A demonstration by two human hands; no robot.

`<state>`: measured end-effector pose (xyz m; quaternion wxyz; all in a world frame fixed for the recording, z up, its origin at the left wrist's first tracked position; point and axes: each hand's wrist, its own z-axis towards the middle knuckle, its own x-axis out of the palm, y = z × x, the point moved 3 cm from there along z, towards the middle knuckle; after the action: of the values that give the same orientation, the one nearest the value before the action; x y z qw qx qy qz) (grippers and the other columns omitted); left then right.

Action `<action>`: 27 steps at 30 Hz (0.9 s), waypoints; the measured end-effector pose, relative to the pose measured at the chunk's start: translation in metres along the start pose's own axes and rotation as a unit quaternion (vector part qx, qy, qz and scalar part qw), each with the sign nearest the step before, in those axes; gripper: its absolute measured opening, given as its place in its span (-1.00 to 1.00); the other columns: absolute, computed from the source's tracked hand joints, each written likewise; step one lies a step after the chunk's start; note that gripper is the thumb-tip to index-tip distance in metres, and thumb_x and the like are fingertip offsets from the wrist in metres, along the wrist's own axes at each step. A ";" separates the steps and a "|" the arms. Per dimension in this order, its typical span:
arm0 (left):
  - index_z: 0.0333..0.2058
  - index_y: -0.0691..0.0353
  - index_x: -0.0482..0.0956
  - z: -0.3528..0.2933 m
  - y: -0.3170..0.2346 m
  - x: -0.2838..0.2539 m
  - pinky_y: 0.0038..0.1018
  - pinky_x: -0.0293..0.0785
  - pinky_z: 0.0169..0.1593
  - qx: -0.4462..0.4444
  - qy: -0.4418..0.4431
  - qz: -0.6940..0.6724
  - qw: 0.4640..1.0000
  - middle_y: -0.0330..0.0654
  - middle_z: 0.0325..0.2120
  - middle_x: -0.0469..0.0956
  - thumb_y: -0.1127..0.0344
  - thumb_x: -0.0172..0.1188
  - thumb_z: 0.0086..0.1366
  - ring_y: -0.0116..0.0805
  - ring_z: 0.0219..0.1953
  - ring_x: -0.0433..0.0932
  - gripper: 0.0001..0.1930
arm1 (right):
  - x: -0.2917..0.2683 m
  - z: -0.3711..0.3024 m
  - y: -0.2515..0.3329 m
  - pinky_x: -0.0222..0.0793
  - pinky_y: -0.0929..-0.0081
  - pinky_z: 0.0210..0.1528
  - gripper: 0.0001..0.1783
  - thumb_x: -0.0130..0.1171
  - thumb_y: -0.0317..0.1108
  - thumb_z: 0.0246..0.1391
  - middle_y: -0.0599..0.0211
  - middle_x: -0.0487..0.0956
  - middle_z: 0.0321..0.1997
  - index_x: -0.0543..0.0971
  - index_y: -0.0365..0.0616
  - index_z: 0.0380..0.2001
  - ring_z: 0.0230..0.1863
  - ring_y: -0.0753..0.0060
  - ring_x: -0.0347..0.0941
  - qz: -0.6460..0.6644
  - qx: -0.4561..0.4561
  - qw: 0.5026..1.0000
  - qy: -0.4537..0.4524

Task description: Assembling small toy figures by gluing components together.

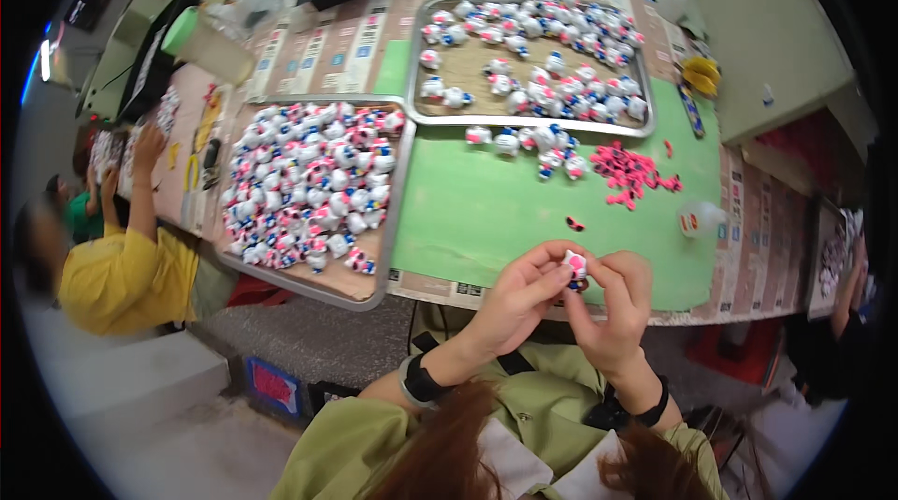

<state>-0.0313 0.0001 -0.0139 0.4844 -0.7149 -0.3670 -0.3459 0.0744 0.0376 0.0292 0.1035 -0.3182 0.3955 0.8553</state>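
Observation:
Above the near edge of the table, both my hands meet at one small white figurine with pink and dark blue parts. The fingertips of my left hand pinch it from the left. From the right, the thumb and fingers of my right hand close on it too, covering part of it. Just beyond my hands a single pink and black piece lies on the green mat. Farther right is a pile of small pink pieces. Several more figurines stand along the far tray's front edge.
A metal tray packed with figurines sits at the left, overhanging the table edge. Another metal tray holds figurines at the back. A clear plastic bottle and yellow tape are at right. At far left works a person in yellow.

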 end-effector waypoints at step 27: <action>-0.24 0.17 0.42 0.016 -0.089 0.004 -0.29 0.13 -0.01 0.306 -0.172 0.790 0.503 -0.07 -0.18 0.32 0.36 0.17 -0.04 -0.10 -0.06 0.23 -0.68 | -0.064 -0.024 -0.073 0.07 0.47 -0.06 -0.53 0.01 -0.63 -0.20 0.23 0.23 -0.10 0.27 -0.31 -0.10 -0.17 0.41 0.16 0.026 0.131 0.954 -0.269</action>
<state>-0.1038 0.0394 0.0243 0.6724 -0.5608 0.1913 0.4435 0.1664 0.0736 0.0128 0.2241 -0.0496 0.4702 0.8522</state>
